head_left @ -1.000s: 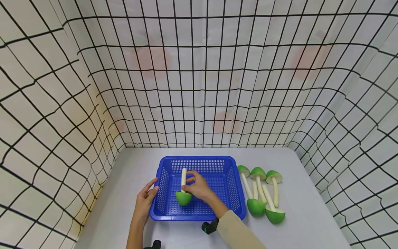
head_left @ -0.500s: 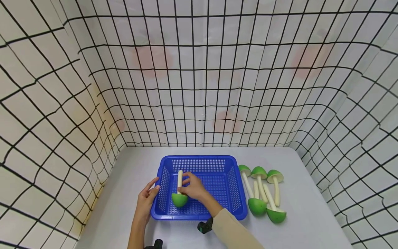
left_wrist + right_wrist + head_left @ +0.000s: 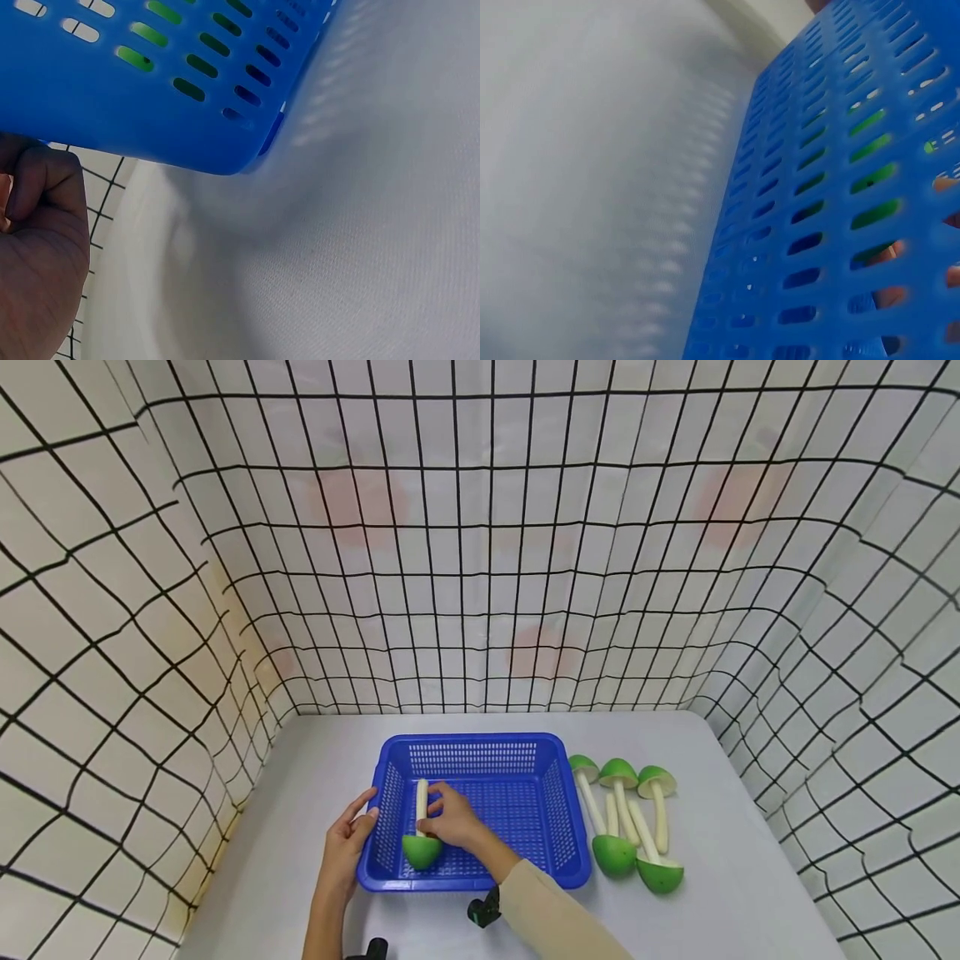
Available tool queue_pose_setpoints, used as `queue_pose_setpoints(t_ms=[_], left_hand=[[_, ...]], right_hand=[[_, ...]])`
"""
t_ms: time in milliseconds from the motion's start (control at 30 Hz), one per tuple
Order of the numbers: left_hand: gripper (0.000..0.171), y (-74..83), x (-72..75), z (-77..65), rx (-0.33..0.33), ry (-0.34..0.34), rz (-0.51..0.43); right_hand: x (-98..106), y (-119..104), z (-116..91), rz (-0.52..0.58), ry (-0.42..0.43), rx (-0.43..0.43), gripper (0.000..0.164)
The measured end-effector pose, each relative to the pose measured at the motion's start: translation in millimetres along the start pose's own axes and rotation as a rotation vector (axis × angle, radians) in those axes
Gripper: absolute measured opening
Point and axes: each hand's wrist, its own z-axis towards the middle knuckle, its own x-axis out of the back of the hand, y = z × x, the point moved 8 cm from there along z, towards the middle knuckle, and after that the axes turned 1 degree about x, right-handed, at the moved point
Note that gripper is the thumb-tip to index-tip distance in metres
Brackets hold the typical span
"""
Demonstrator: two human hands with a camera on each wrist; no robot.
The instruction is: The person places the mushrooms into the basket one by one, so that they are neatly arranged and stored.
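In the head view, my right hand [image 3: 455, 817] pinches the pale stem of a toy mushroom [image 3: 422, 852] with a green cap. The mushroom is inside the left part of a blue plastic basket [image 3: 480, 885], cap toward me and stem pointing away. My left hand [image 3: 344, 847] holds the basket's left rim with thumb and fingers. Up close in the left wrist view, curled fingers [image 3: 56, 180] meet the rim, and green shows through the slots. Through the basket wall [image 3: 780, 187] in the right wrist view, parts of the green cap and my fingers are visible.
Right of the basket, several more green-capped mushrooms [image 3: 615, 856] lie in a cluster on the white tabletop [image 3: 735, 877]. White walls with a black grid [image 3: 487, 568] enclose the table at the back and both sides.
My right hand has carried the mushroom leftward and slightly toward me inside the basket. My left hand stays at the basket's left rim.
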Motion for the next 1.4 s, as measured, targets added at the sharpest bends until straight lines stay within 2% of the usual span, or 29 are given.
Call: queue_pose_setpoints(t_ms=[400, 767, 1033, 1200, 1400], left_hand=[[0.05, -0.8, -4.1, 2.6, -0.01, -0.014, -0.02], [0.047, 2.2, -6.2, 2.3, -0.009, -0.02, -0.03], [0.046, 0.2, -3.7, 2.3, -0.001, -0.017, -0.027], [0.049, -1.9, 0.5, 1.2, 0.024, -0.016, -0.025], [0.052, -4.1, 0.2, 3.8, 0.035, -0.014, -0.008]], right_hand=[[-4.5, -2.2, 2.8, -0.054, 0.008, -0.008, 0.06], [-5.4, 1.1, 7.9, -0.076, 0.025, -0.041, 0.037], [-4.8, 1.2, 6.9, -0.051, 0.024, -0.043, 0.036], [-2.0, -1.2, 3.6, -0.014, 0.018, -0.009, 0.034], [15.7, 1.4, -0.7, 0.011, 0.066, 0.013, 0.035]])
